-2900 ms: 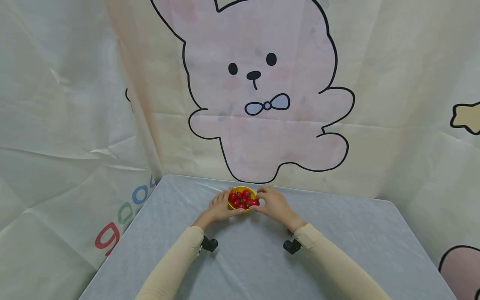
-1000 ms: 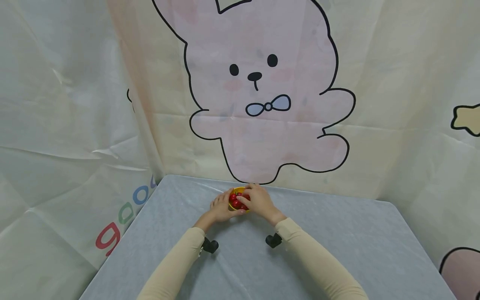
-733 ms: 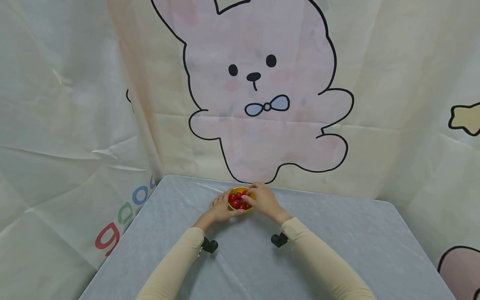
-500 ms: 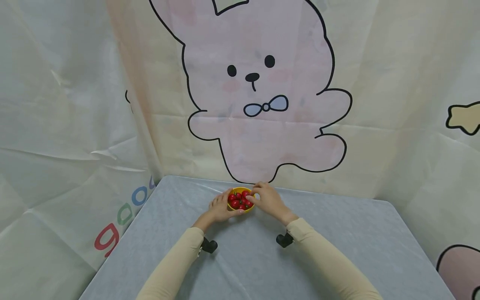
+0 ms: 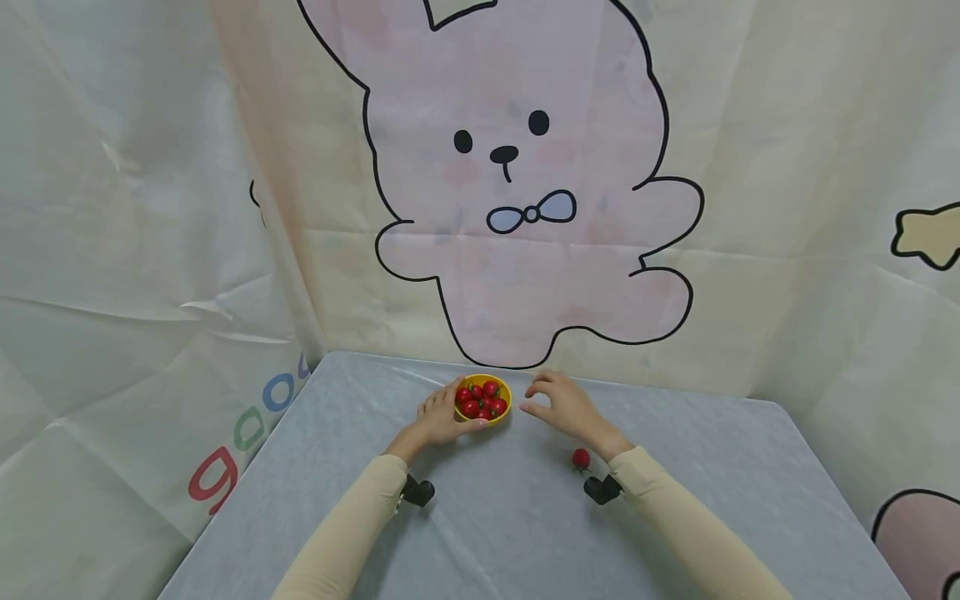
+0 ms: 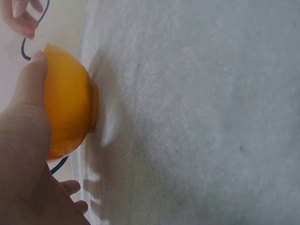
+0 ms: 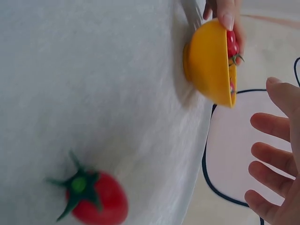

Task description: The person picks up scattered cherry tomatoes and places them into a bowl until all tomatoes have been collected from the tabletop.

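A yellow bowl (image 7: 206, 61) stands on the table toward its back edge, with several red cherry tomatoes (image 5: 483, 402) inside. My left hand (image 5: 441, 417) holds it from the left, thumb at the rim on the near side and fingers round the far side; in the left wrist view the thumb lies along the bowl's wall (image 6: 68, 103). To the right of the bowl, my right hand (image 5: 564, 407) is in the air, apart from it, fingers loosely bent and nothing in them. One loose tomato (image 5: 581, 458) with a green stem (image 7: 78, 184) lies on the table beside my right wrist.
A grey-blue cloth (image 5: 495, 517) covers the table. Behind it hangs a pale curtain (image 5: 750, 317) with a cartoon bear, close to the table's back edge. Another curtain (image 5: 135, 333) borders the left side. Black wrist cameras sit below both hands.
My right hand has drawn back from over the bowl to the right, and its fingers have loosened. The loose tomato, hidden behind the sleeve before, now shows. My left hand stays on the bowl.
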`<state>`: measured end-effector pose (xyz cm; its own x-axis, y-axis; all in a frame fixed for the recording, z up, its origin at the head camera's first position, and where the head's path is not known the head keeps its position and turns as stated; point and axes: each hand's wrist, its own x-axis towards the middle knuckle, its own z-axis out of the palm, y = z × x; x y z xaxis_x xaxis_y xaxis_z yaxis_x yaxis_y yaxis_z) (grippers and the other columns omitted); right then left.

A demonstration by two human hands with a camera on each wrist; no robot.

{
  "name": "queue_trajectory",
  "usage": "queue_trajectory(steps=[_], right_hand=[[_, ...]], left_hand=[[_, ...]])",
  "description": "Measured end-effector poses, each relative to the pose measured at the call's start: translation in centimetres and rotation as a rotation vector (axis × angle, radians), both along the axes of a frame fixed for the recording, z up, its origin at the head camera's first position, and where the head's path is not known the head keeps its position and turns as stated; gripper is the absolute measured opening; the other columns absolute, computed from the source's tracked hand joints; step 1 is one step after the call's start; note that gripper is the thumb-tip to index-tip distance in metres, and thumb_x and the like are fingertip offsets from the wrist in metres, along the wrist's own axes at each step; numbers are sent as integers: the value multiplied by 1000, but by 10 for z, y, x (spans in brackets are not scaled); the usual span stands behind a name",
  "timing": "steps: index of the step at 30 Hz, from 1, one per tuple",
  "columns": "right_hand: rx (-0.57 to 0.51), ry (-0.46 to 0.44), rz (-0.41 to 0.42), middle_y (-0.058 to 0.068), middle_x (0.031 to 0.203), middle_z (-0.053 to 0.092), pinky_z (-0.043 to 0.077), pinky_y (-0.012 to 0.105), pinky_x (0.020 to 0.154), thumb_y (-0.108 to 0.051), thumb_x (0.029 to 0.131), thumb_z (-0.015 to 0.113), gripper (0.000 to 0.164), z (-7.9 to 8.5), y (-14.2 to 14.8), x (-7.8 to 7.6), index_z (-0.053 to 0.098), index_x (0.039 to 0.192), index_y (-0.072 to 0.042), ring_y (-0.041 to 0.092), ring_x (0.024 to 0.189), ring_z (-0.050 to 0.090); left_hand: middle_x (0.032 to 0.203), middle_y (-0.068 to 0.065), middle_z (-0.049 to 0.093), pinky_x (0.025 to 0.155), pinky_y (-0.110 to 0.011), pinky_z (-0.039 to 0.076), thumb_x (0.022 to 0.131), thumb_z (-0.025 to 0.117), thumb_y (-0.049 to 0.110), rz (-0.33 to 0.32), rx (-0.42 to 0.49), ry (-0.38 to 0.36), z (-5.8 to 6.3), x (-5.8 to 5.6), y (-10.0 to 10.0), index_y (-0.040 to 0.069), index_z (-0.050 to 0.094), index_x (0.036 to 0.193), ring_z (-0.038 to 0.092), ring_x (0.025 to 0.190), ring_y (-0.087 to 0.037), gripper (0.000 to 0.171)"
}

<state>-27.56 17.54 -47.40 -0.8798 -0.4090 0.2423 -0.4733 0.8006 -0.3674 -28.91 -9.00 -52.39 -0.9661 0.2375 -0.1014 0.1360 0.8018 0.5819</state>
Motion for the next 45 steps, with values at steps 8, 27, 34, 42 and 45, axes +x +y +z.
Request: queue_trajectory(steps=[8, 27, 34, 42, 45], right_hand=[[-8, -48, 23, 9, 127, 62, 48, 51, 102, -41, 89, 71, 33, -3, 23, 10, 73, 109, -14, 30, 120, 56], [16, -126, 79, 12, 127, 61, 46, 55, 98, -40, 73, 86, 51, -25, 76, 38, 73, 114, -14, 34, 120, 52], [26, -126, 99, 15, 127, 60, 46, 57, 96, -43, 69, 87, 55, -36, 91, 44, 73, 114, -16, 36, 119, 52], [62, -97, 106, 13, 121, 63, 47, 55, 93, -42, 66, 89, 54, -48, 103, 47, 74, 112, -18, 35, 113, 55], [73, -63, 103, 12, 119, 64, 48, 54, 91, -43, 67, 88, 52, -51, 103, 46, 74, 110, -18, 33, 110, 56]], left_hand=[[162, -16, 27, 117, -65, 19, 81, 66, 69, -12, 2, 8, -2, -1, -1, 19, 13, 159, 22, 148, -43, 106], [163, -15, 26, 118, -65, 17, 81, 65, 69, -16, 3, 3, -6, -4, -1, 20, 11, 159, 21, 149, -42, 107], [163, -14, 26, 118, -65, 16, 79, 66, 71, -15, 11, 6, -17, -12, -1, 24, 10, 160, 20, 149, -41, 109], [163, -14, 25, 118, -65, 15, 78, 70, 68, -7, 27, -19, -18, -14, -2, 26, 11, 159, 18, 150, -43, 109], [164, -12, 24, 119, -64, 14, 78, 69, 69, -8, 14, -24, -19, -15, -2, 27, 9, 160, 18, 150, -41, 110]])
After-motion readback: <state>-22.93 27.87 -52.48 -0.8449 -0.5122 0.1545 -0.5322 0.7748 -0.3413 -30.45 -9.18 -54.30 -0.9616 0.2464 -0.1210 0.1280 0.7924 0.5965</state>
